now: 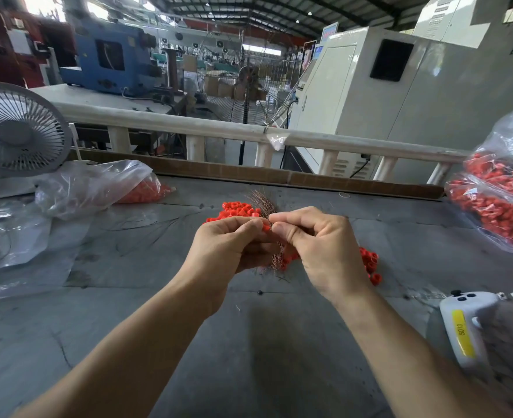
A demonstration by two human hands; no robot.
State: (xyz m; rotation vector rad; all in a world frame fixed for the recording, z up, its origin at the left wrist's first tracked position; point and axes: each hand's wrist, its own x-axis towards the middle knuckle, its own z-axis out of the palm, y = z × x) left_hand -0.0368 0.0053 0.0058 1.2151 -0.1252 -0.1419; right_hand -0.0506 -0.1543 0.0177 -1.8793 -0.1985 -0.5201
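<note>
Both hands meet above the middle of the grey table (249, 342). My left hand (228, 245) grips a bundle of thin copper wires (262, 203) whose ends fan out above and below the fist, and its fingertips hold a small red plastic cap (266, 227). My right hand (318, 242) pinches at that cap with thumb and forefinger; whether a wire sits between them is hidden. A loose pile of red caps (237, 210) lies on the table just behind the hands, with more red caps (371, 263) to the right of my right hand.
A clear bag with red caps (98, 188) lies at the left by a grey desk fan (17, 131). A large bag of red caps (499, 200) bulges at the right edge. A white handheld device with a yellow label (463, 330) lies front right. A railing (249, 131) runs behind.
</note>
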